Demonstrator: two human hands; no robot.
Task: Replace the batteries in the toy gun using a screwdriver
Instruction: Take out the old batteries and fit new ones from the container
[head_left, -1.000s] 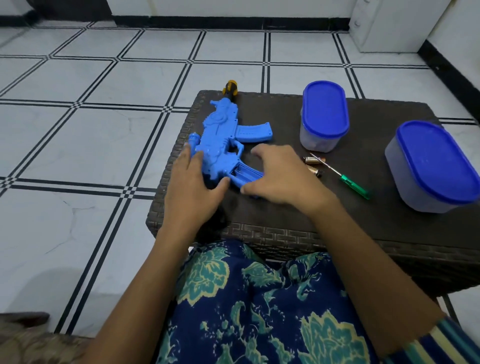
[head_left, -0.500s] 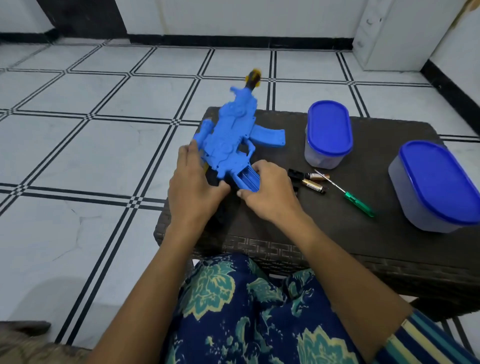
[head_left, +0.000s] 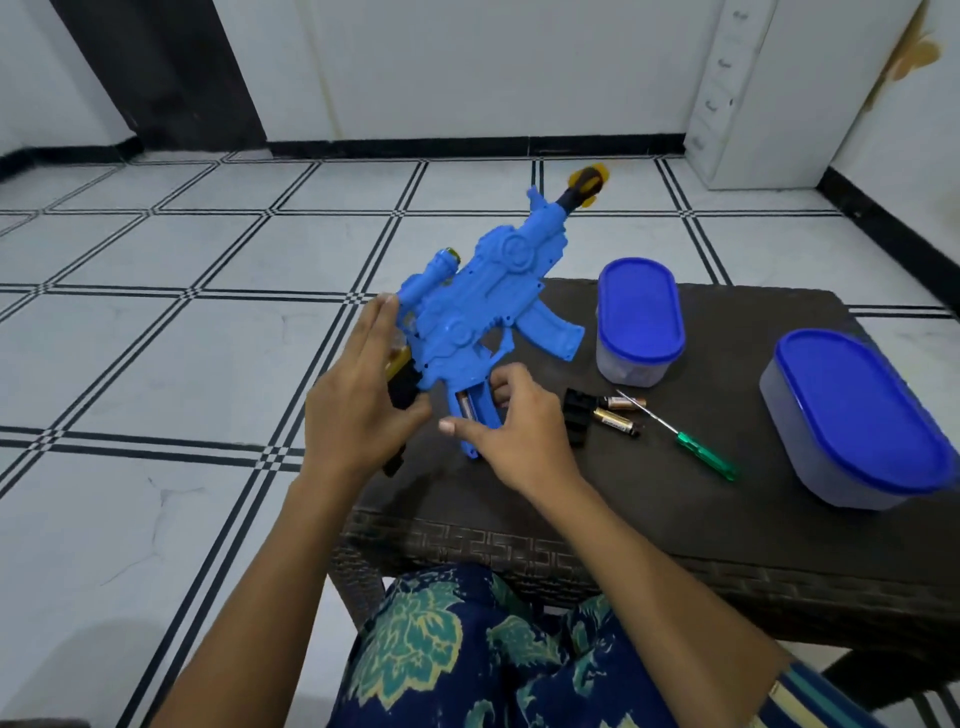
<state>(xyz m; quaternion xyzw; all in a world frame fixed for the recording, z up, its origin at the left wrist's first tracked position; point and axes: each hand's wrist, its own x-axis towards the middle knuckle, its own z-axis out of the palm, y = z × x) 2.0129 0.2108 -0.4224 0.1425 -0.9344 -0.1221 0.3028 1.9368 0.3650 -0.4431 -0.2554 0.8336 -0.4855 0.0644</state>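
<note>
On table, 1 toy gun, 2 batteries

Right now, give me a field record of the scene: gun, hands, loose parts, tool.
gun: blue plastic toy gun, tilted, muzzle up and away, grip compartment open with a battery visible
left hand: holding the gun's rear end
right hand: at the open grip
loose: two copper-topped batteries, black cover piece, on dark woven table
tool: green-handled screwdriver, untouched
</note>
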